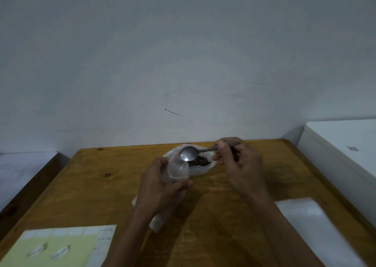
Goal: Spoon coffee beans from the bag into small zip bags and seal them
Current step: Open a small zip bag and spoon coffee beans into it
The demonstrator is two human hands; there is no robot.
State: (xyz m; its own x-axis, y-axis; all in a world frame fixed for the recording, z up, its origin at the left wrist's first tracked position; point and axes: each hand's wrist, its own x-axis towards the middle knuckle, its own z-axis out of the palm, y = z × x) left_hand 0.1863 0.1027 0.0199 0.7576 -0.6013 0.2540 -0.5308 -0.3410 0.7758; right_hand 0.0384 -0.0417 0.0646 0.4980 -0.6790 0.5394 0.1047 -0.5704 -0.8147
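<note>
Beans [199,162] are lying dark inside the open white coffee bag [200,170], which is resting on the wooden worktop [114,185] toward its far edge, near the wall. You are holding a small zip bag [178,170] in your left hand [160,185], fingers curled round its clear body so its mouth is gaping open and facing up, just in front of the coffee bag. Your right hand [239,167] is pinching the handle of a metal spoon [188,153] between thumb and fingers, the other fingers curled in behind. You are keeping the spoon roughly level, its bowl hanging right over the zip bag's mouth and the near edge of the coffee bag; the bowl is looking bare and shiny, though the blur is making it hard to be sure. Below your left wrist a flat clear sheet of plastic [160,220], perhaps more small bags, is lying on the worktop. At the near left corner a pale green printed card [59,248] is sitting, and at the near right a white flat sheet [317,226] is resting. Beyond the right edge a white cabinet [343,144] is standing against the wall.
</note>
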